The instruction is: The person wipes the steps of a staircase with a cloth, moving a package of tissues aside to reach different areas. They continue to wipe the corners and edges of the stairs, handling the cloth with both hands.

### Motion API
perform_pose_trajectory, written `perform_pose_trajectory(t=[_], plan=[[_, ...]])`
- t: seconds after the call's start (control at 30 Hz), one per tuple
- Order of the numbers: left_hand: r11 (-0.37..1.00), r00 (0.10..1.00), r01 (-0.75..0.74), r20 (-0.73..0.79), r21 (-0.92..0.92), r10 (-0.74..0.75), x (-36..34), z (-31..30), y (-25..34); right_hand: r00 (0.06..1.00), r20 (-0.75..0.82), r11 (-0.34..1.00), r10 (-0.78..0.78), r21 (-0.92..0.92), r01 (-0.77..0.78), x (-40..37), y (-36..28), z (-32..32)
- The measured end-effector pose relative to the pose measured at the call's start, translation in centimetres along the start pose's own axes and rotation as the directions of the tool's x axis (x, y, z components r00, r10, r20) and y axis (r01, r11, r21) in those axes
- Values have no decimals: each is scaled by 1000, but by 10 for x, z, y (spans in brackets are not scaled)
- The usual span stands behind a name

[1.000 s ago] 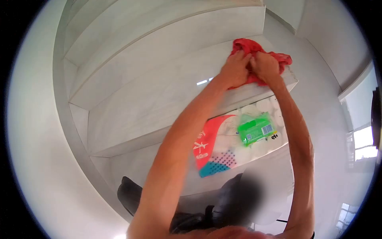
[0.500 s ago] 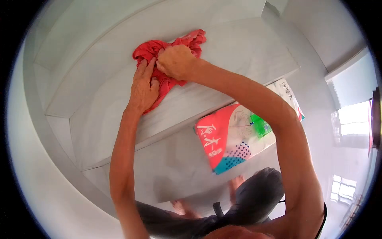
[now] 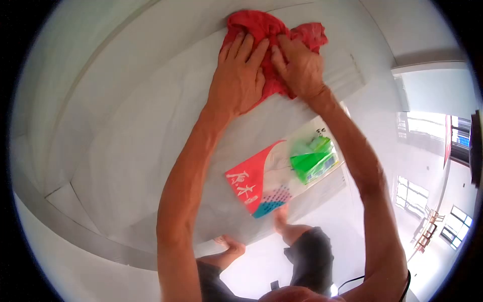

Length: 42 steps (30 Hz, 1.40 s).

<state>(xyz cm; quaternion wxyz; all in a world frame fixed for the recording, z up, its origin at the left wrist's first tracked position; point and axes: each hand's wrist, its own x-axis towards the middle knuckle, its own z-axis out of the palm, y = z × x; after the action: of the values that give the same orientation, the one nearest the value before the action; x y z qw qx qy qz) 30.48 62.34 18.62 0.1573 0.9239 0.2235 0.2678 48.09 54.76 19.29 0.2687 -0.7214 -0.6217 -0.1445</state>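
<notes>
A crumpled red cloth (image 3: 256,22) lies on the pale step (image 3: 151,116) at the top of the view. Flat on its left part rests my left hand (image 3: 236,75), fingers stretched and slightly apart. My right hand (image 3: 301,70) has its fingers curled into the cloth's right side, with folds bunched beside and beyond it. Both arms reach forward, and the cloth under the palms is hidden.
A white, red and teal printed pack (image 3: 246,181) lies below the hands, between the arms. On it sits a green, partly see-through package (image 3: 314,158). Bare feet (image 3: 231,245) stand nearer me. A curved pale wall (image 3: 60,65) runs along the left.
Both hands and the red cloth have moved forward and to the right along the step. My right hand has shifted farther from the left. The camera view has also shifted, showing more of the green package.
</notes>
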Motion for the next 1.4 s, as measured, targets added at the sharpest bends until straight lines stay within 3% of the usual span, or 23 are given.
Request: perform_pose_trajectory(t=[0.23,0.57,0.77,0.9,1.07,1.13,1.17,1.2,1.23,1.27,1.33,1.4], plan=[[989,990,131,45,62,-134,18,7,18,987,62,986,151,62,-155,7,-7,-4],[969,963,246,121,-28,-241,25,-4,19,947,256,978,192,33,-208,7,-8,-4],[963,964,265,26,-57,-264,23,13,11,843,436,945,314,-64,-320,14,-20,-11],[956,960,281,6,-90,-281,20,6,18,743,482,857,464,-34,-514,17,-40,-19],[952,960,272,-35,-137,-279,19,1,19,749,403,814,527,13,-580,17,-45,-21],[937,955,279,-41,-210,-294,15,-9,20,627,493,693,603,64,-718,20,-56,-36],[785,884,457,112,-419,-455,9,-23,22,564,536,624,628,87,-777,25,-62,-42],[558,784,599,281,-575,-553,8,-43,28,599,432,559,674,231,-796,23,-73,-48],[274,670,695,460,-665,-583,10,-66,35,480,523,386,705,284,-877,27,-83,-62],[162,624,735,565,-658,-540,10,-95,38,357,614,199,704,312,-929,29,-94,-78],[455,771,616,374,-643,-515,12,-158,47,392,542,157,743,428,-890,56,-143,-123],[682,877,471,213,-559,-430,18,-223,51,524,435,279,733,510,-814,89,-197,-163]])
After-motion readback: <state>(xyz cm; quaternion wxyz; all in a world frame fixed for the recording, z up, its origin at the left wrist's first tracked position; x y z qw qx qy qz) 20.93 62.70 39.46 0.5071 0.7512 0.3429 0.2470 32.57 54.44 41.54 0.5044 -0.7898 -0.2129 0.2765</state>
